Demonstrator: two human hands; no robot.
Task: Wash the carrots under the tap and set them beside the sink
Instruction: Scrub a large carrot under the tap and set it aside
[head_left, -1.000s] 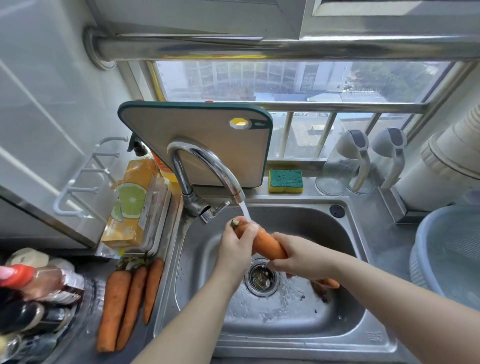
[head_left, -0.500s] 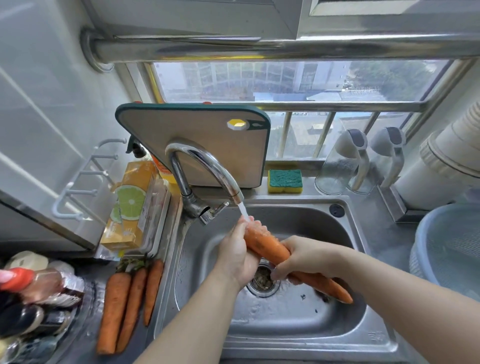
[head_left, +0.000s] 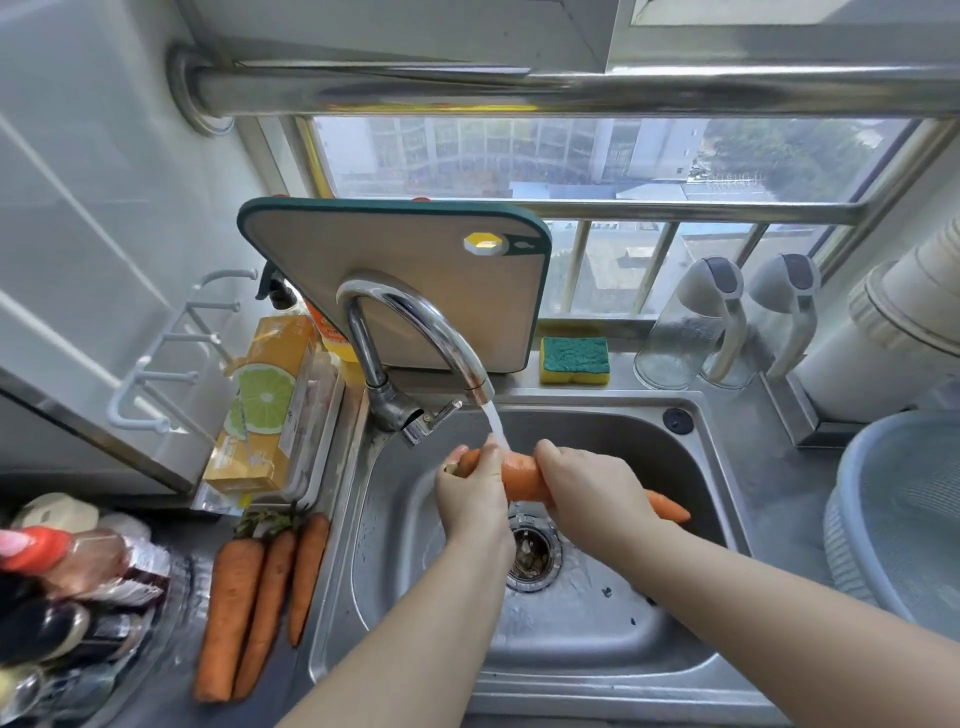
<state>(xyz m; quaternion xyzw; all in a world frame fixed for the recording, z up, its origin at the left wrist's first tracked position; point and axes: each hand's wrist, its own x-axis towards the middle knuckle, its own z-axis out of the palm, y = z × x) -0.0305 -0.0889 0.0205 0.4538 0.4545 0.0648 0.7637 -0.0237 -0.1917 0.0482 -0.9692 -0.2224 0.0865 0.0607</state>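
I hold one orange carrot (head_left: 521, 475) across the steel sink (head_left: 597, 675), right under the running stream from the curved tap (head_left: 415, 332). My left hand (head_left: 475, 493) grips its thick end on the left. My right hand (head_left: 592, 491) is wrapped around its middle, and the thin tip sticks out to the right of that hand. Water hits the carrot between my two hands. Three more carrots (head_left: 260, 597) lie side by side on the counter left of the sink, tops pointing away from me.
A cutting board (head_left: 395, 280) leans behind the tap, with a green and yellow sponge (head_left: 574, 360) beside it. An orange box with a lime picture (head_left: 265, 410) sits left of the tap. Bottles (head_left: 62, 582) crowd the near left; a pale basin (head_left: 904, 519) stands right.
The carrot has turned from a steep slant to nearly level under the stream. My right hand slid up along it toward my left hand, and both hands shifted slightly left.
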